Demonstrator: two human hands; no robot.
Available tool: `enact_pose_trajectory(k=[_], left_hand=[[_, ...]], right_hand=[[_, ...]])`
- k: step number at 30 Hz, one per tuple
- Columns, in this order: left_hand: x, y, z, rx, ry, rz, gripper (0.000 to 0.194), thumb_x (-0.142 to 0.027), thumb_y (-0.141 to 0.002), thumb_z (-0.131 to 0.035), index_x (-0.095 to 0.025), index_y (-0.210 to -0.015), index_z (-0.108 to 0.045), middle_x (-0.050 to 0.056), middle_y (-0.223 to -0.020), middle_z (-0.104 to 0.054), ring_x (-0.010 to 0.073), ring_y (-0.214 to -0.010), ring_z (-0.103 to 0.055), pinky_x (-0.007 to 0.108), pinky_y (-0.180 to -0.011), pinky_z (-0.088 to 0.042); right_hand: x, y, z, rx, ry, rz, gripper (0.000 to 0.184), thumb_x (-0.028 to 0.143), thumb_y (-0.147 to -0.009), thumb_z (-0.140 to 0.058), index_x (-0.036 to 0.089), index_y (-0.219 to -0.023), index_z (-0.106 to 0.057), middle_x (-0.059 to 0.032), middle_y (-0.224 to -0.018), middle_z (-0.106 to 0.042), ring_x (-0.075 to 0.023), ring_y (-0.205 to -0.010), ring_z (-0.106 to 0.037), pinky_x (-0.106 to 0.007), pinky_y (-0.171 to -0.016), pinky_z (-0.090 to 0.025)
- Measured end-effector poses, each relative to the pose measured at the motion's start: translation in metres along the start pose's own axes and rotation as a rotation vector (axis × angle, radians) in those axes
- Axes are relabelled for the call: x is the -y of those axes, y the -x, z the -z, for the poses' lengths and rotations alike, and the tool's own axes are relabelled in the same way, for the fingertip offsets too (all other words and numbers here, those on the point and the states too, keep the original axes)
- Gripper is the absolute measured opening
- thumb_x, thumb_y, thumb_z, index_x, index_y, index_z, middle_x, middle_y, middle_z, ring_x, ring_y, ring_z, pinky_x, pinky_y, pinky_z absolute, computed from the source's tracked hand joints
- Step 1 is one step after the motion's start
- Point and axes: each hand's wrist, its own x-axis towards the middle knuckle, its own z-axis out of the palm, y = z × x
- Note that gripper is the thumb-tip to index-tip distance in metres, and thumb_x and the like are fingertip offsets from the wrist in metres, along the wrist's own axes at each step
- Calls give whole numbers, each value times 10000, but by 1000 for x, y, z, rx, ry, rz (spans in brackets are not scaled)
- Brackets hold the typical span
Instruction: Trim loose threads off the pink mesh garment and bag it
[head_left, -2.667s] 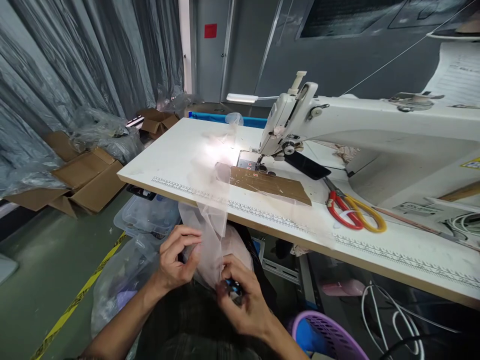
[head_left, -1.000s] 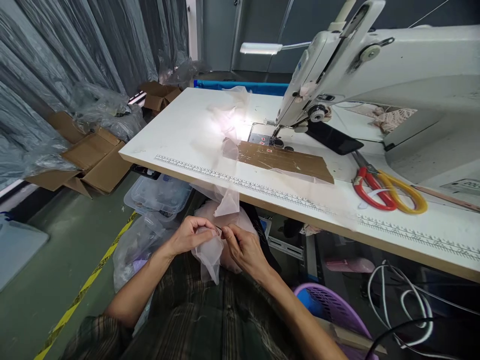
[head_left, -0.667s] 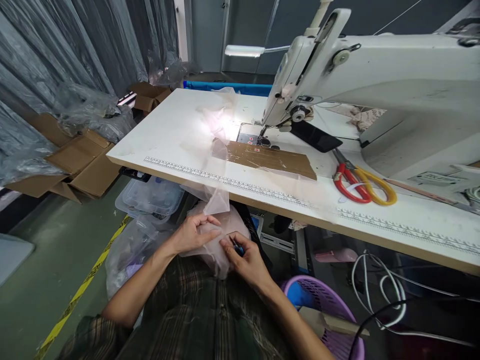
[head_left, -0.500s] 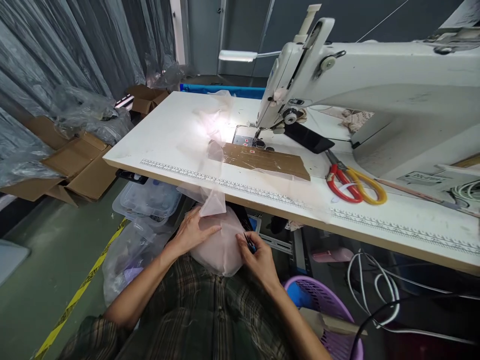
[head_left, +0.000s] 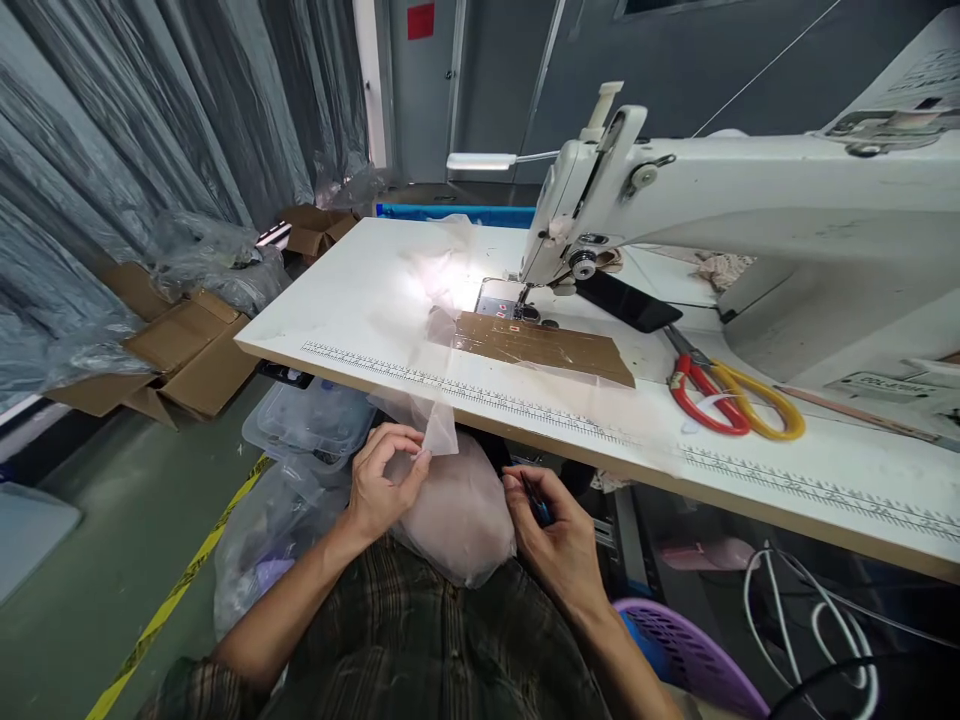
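A sheer pale pink fabric [head_left: 439, 425] hangs from the white sewing table [head_left: 360, 300] down into my lap, where more of it lies bunched [head_left: 461, 515]. My left hand [head_left: 382, 485] pinches the hanging corner of that fabric between thumb and fingertips. My right hand [head_left: 555, 535] is closed around a small dark blue tool [head_left: 536, 508], probably thread snips, just right of the bunched fabric. The white sewing machine [head_left: 675, 215] stands on the table, its needle area [head_left: 525, 305] lit by a lamp. A brown cardboard strip [head_left: 547, 350] lies in front of the needle.
Red and yellow-handled scissors [head_left: 724, 400] and a black phone [head_left: 626, 303] lie on the table at right. Under the table are a clear plastic bin [head_left: 311, 425], plastic bags [head_left: 262, 530], a purple basket [head_left: 690, 665] and white cables [head_left: 817, 610]. Cardboard boxes [head_left: 176, 350] sit on the floor at left.
My hands came apart: the right one with the tool moved right, off the fabric. The left rose and took the hanging corner. The bunched fabric settled in my lap.
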Motion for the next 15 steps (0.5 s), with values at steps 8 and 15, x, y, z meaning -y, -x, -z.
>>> enact_pose_trajectory(k=[8,15], left_hand=[[-36,14,31,467,-18,-497,109,-79,-783,-558,-176,-824,-586,11,-691,-678,137,-631,-596,343,-722,-466],[-10,5,38,411,172,-53,226,-338,-816,-566,-182,-943,-668,95,-856,-672,222,-805,-611,375,-749,-476]], right_hand=[[38,2,-25,369,-130,-109,326,430,-818,-553,151,-656,-601,4,-561,-527,-109,-521,-448,-205,-474,-384],[38,22,-21,560,-157,9,249,337,-852,-526,163,-694,-608,1,-603,-540,-116,-570,-454,-217,-544,-388]])
